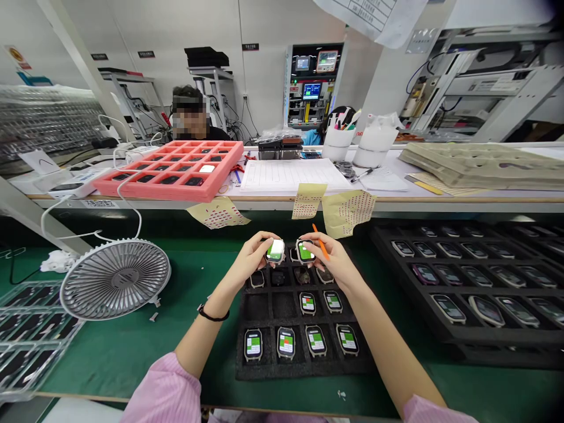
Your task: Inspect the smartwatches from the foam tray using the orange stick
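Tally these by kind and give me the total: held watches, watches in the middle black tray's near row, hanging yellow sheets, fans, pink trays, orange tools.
Held watches: 2
Near-row watches: 4
Yellow sheets: 3
Fan: 1
Pink tray: 1
Orange tool, in the right hand: 1
Total: 12

Plain pale wall (264, 76) up top, machine cabinet (288, 82) at upper centre, white shelf (268, 205) across the middle, green worktop (118, 352) down below.
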Motion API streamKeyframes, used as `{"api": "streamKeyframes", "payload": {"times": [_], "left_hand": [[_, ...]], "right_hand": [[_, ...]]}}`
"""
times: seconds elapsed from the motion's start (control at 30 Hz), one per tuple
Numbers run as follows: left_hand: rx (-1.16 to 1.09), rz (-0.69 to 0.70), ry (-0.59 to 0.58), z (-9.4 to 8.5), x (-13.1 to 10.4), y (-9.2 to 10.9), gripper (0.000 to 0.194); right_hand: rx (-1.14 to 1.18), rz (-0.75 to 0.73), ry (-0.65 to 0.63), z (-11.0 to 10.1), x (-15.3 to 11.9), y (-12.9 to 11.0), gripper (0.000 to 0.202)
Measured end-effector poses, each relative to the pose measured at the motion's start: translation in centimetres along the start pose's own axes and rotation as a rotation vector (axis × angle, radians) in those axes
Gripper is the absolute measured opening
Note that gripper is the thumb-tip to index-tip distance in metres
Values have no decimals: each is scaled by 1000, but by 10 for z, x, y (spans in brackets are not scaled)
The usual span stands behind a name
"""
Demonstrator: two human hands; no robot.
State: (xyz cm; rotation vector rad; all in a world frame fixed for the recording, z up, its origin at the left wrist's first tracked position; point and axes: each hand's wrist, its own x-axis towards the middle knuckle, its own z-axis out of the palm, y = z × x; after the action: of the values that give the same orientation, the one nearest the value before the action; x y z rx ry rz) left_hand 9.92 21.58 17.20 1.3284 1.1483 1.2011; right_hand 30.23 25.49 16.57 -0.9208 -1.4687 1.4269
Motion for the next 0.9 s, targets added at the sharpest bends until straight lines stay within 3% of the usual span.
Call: {"api": "streamKeyframes", "payload": {"times": [0.4, 0.63, 0.9], "left_hand": [[-11, 72, -150, -4, -3, -2, 53], [-4, 44, -79, -1, -2, 1, 47], [-3, 42, -47, 0, -3, 1, 49]], "right_hand": [[36, -69, -197, -9, 0, 7, 46], [13, -58, -18, -3, 1, 2, 35], [21, -33, 80, 0, 1, 0, 36]]}}
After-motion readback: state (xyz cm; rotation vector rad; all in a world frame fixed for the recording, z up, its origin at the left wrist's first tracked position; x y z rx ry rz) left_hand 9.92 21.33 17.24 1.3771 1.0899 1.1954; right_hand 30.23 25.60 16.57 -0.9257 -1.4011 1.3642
